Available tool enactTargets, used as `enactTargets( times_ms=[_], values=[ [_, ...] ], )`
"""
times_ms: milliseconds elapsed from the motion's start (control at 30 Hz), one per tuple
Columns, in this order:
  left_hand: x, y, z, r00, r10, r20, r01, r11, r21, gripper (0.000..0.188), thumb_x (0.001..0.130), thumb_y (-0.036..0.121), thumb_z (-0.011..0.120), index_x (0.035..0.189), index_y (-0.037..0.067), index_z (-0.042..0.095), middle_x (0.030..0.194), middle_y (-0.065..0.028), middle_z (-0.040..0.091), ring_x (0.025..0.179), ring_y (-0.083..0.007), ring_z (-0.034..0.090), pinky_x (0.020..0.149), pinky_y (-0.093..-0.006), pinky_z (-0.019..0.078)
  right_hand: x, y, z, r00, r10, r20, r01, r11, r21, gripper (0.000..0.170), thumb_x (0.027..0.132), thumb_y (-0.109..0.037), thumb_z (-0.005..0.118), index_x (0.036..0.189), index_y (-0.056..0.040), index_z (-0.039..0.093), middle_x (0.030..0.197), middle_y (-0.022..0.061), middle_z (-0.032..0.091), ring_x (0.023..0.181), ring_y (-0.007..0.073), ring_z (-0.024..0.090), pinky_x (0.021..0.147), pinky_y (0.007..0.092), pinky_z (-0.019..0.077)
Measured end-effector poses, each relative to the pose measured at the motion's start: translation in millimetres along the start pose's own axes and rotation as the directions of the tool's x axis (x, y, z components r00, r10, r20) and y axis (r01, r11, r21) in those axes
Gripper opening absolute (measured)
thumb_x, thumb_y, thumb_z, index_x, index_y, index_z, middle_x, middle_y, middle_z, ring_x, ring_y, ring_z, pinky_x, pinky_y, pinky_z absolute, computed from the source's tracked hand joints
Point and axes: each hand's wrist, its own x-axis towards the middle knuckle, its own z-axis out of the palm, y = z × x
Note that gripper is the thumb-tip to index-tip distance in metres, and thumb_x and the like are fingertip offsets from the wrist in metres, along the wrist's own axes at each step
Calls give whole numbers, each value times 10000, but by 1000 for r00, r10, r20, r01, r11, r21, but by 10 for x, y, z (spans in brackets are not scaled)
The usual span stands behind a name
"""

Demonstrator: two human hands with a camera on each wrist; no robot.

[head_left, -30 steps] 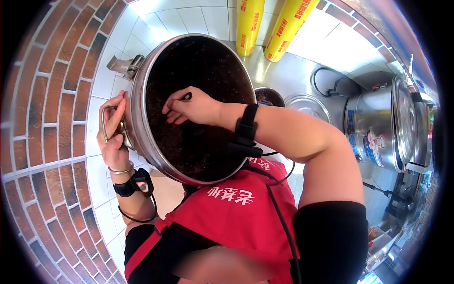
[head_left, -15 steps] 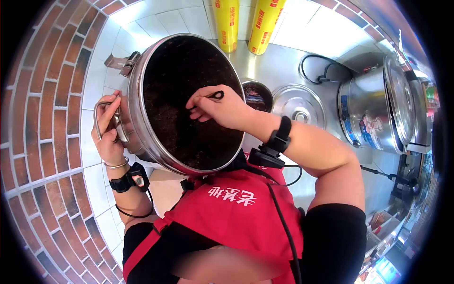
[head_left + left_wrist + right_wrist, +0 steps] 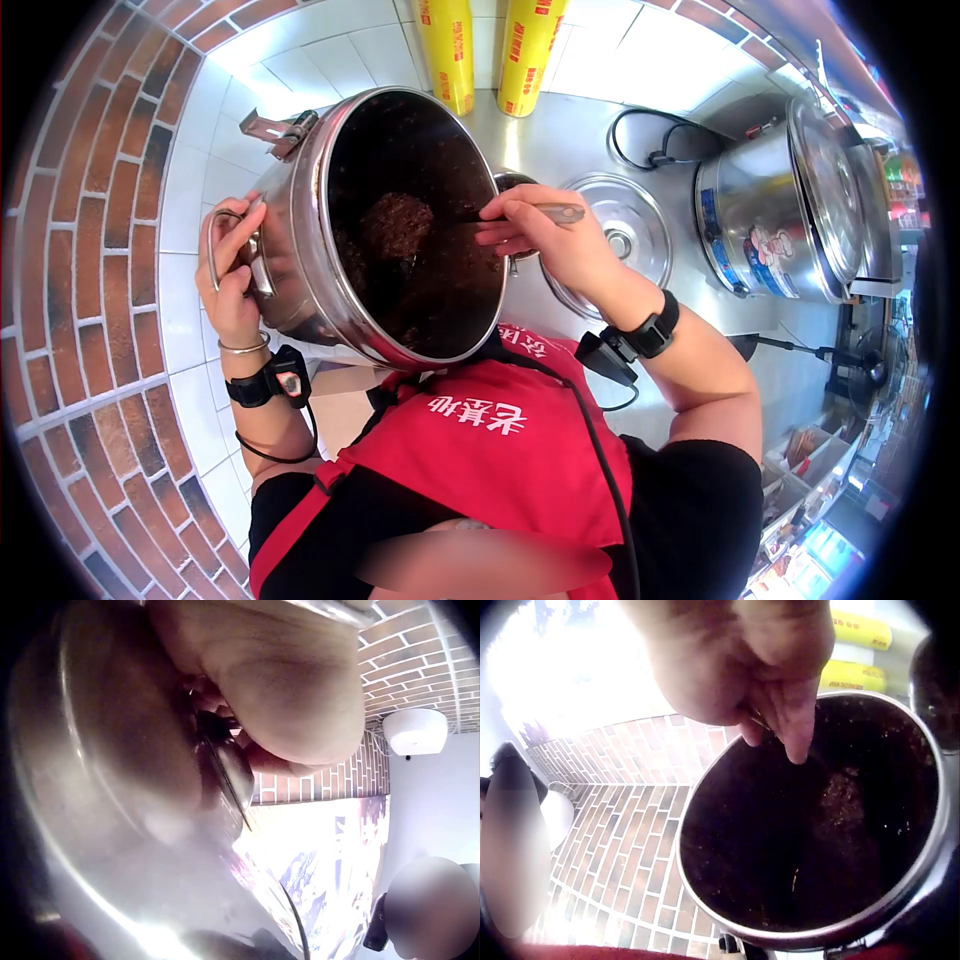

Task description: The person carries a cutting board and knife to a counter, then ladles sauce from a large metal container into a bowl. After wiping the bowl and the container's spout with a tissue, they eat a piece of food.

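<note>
Holding the utensil (image 3: 565,213) at the pot's mouth, I have my right hand's (image 3: 558,245) fingers clamped on its handle; its far end is lost in the dark of the pot (image 3: 290,220), by a brown clump (image 3: 398,225). My left hand (image 3: 232,280) is hooked on the grip (image 3: 211,255), fingertips partly hidden. Beyond, a pan (image 3: 515,180) shows only a sliver, near a lid (image 3: 650,225)

yellow rolls (image 3: 446,55): cut by head view's top edge | utensil handle (image 3: 566,213): partly behind right fingers (image 3: 512,201)
</note>
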Motion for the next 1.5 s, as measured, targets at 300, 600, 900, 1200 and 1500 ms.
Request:
enactTargets(
  times_ms=[300, 600, 900, 1200, 1500],
  values=[
    [46, 6, 34, 999, -19, 32, 18, 1000, 14, 560, 654, 122, 340, 1108, -111, 571, 1189, -178, 460, 1218, -336, 422, 1054, -411, 271, -153, 23, -150, 997, -54, -62, 52, 998, -37, 240, 928, -155, 463, 976, 27, 613, 931, 94, 638, 843, 173, 651, 698, 254, 524],
    [88, 2, 58, 997, -32, 66, 34, 999, -21, 551, 652, 87, 322, 1100, -123, 565, 1200, -177, 446, 1227, -328, 411, 1061, -399, 265, -268, 44, -183, 993, -62, -100, 61, 998, -15, 243, 933, -146, 460, 981, 42, 607, 931, 111, 639, 850, 195, 655, 699, 263, 528],
    [163, -28, 48, 994, -56, 95, 57, 998, -8, 544, 665, 105, 328, 1098, -121, 568, 1204, -170, 449, 1205, -295, 418, 1049, -361, 272, -320, 112, -158, 986, -79, -148, 78, 997, -14, 249, 934, -153, 457, 981, 42, 605, 922, 110, 640, 854, 191, 655, 697, 263, 532],
    [227, -100, 4, 991, -78, 106, 79, 997, -8, 534, 684, 130, 337, 1094, -118, 572, 1186, -164, 455, 1177, -284, 423, 1036, -346, 282, -335, 168, -78, 980, -95, -174, 97, 995, 6, 242, 938, -150, 445, 984, 25, 606, 920, 99, 641, 857, 180, 653, 692, 251, 525],
    [239, -205, -85, 986, -68, 150, 75, 996, -40, 545, 711, 202, 349, 1093, -115, 575, 1174, -160, 449, 1166, -280, 421, 1034, -352, 290, -441, 85, -30, 968, -103, -229, 110, 994, 19, 248, 940, -141, 429, 980, 28, 606, 917, 100, 642, 855, 203, 659, 695, 265, 529]
  ],
)
